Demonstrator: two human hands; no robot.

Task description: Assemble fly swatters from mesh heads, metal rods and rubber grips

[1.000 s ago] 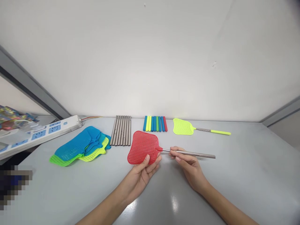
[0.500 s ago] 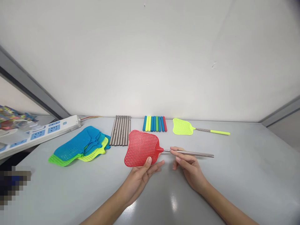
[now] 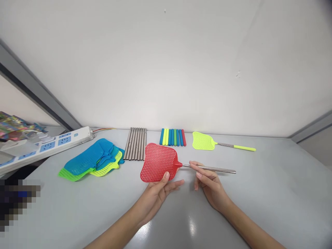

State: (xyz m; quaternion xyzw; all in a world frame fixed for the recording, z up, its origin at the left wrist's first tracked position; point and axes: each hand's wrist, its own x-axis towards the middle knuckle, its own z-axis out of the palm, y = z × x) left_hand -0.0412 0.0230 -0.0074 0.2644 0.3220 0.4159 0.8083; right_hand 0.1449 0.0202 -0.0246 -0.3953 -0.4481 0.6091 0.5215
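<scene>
My left hand [image 3: 158, 191] pinches the lower edge of a red mesh swatter head [image 3: 158, 162], thumb on top and fingers beneath. A bare metal rod [image 3: 212, 169] sticks out of the head's neck to the right. My right hand [image 3: 207, 180] grips that rod near the neck with thumb and fingertips. The red head is tilted up off the grey table [image 3: 272, 193], in front of the middle of the row of parts.
A stack of blue and green swatter heads [image 3: 93, 160] lies at the left. Several metal rods [image 3: 136, 148] and several coloured handle sleeves [image 3: 173, 137] line the back. A finished yellow-green swatter [image 3: 218, 143] lies back right. A white power strip [image 3: 49, 145] sits far left.
The red head has tipped up and turned slightly in my left hand. The rod and my right hand have stayed almost in place. The view has shifted a little.
</scene>
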